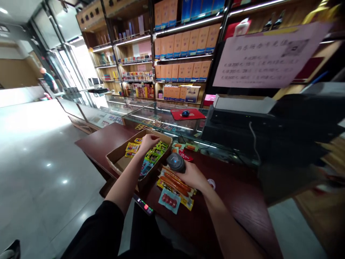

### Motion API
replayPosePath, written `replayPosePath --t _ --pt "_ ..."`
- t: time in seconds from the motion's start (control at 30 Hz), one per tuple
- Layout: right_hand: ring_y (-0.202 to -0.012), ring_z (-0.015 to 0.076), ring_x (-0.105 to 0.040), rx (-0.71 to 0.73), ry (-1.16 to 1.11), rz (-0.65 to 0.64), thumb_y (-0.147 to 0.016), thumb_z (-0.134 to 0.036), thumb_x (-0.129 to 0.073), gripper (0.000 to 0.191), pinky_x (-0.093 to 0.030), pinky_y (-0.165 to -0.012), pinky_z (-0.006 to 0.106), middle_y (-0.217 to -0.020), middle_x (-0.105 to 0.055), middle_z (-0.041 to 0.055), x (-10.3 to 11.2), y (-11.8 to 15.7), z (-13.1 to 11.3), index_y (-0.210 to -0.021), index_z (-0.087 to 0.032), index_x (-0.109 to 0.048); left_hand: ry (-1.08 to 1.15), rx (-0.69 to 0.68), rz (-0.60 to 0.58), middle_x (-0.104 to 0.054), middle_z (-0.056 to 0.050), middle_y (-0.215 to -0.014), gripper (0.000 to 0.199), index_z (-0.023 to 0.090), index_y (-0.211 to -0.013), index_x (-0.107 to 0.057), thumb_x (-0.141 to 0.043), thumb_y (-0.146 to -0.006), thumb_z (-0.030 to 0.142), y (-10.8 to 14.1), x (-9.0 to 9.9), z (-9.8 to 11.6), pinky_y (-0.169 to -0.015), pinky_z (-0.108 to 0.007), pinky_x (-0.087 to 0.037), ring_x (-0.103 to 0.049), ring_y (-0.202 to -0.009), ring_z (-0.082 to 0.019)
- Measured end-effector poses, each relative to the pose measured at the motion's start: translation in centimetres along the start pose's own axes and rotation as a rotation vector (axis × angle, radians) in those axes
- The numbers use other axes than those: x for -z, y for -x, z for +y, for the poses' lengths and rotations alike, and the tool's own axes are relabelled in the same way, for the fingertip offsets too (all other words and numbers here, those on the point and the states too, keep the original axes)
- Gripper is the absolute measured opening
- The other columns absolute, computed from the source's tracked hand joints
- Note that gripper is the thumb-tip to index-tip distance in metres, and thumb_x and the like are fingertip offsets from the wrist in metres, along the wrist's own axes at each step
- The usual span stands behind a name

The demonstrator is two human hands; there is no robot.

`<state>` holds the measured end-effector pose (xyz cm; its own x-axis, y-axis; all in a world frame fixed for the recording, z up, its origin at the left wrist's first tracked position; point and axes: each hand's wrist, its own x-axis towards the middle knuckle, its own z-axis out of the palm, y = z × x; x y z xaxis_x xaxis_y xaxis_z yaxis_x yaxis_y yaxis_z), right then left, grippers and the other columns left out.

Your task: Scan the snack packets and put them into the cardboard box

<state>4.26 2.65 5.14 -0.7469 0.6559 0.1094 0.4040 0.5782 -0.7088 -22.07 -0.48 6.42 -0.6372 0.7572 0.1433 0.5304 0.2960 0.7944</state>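
Note:
My left hand (150, 141) is over the cardboard box (115, 168), its fingers bent together above green snack packets (154, 155); what they hold, if anything, is hidden. Yellow packets (132, 148) lie to the left in the same box, and blue ones (146, 167) nearer to me. In my right hand (192, 175) is a dark handheld scanner (176, 162), held just above the packed sausages (175, 181). Those sausages lie on the brown table, with a clear pack of small red sausages (169, 200) in front of them.
The dark red-brown table (102, 138) meets a glass display counter (161, 117) bearing a red mat (188, 114) with a mouse. A phone (143, 205) lies at the table's near edge. Black equipment with a pink sign (264, 59) stands at right. A person (48, 80) is far left.

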Motion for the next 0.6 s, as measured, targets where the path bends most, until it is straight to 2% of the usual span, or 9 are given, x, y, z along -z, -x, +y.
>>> replayPosePath --t 0.13,0.3,0.5,0.6 --pt "-0.101 0.0297 -0.07 -0.011 -0.066 0.041 -0.074 -0.033 -0.07 0.037 -0.051 -0.082 0.033 -0.105 -0.076 0.0092 1.7 1.4 1.7 -0.109 -0.02 -0.068 -0.129 -0.134 -0.055 -0.077 -0.008 -0.089 0.026 0.016 -0.096 -0.079 -0.07 -0.078 0.032 0.6 -3.7 3.1 -0.079 -0.027 -0.054 -0.071 -0.081 -0.02" --pt "-0.099 0.0276 -0.07 -0.047 -0.135 0.123 -0.076 -0.032 -0.07 0.037 -0.051 -0.084 0.032 -0.106 -0.075 0.0081 4.2 3.9 4.6 -0.111 -0.021 -0.068 -0.185 -0.208 -0.17 -0.077 -0.009 -0.096 0.028 0.015 -0.1 -0.078 -0.067 -0.079 0.031 0.6 -9.0 6.2 -0.085 -0.027 -0.052 -0.07 -0.093 -0.022" --pt "-0.101 0.0285 -0.069 -0.147 -0.068 0.239 -0.075 -0.025 -0.068 0.037 -0.051 -0.085 0.034 -0.106 -0.075 0.0095 7.0 7.2 8.1 -0.111 -0.02 -0.068 -0.338 -0.209 -0.279 -0.076 -0.011 -0.1 0.027 0.016 -0.101 -0.077 -0.064 -0.081 0.029 -0.6 -15.7 7.3 -0.087 -0.028 -0.05 -0.069 -0.098 -0.024" --pt "-0.102 0.0289 -0.069 -0.199 -0.044 0.279 -0.073 -0.026 -0.069 0.037 -0.051 -0.085 0.034 -0.107 -0.075 0.0109 8.3 8.5 9.2 -0.11 -0.018 -0.068 -0.464 -0.253 -0.254 -0.073 -0.013 -0.109 0.031 0.016 -0.109 -0.074 -0.061 -0.083 0.028 -1.3 -18.3 7.2 -0.09 -0.03 -0.049 -0.066 -0.105 -0.026"
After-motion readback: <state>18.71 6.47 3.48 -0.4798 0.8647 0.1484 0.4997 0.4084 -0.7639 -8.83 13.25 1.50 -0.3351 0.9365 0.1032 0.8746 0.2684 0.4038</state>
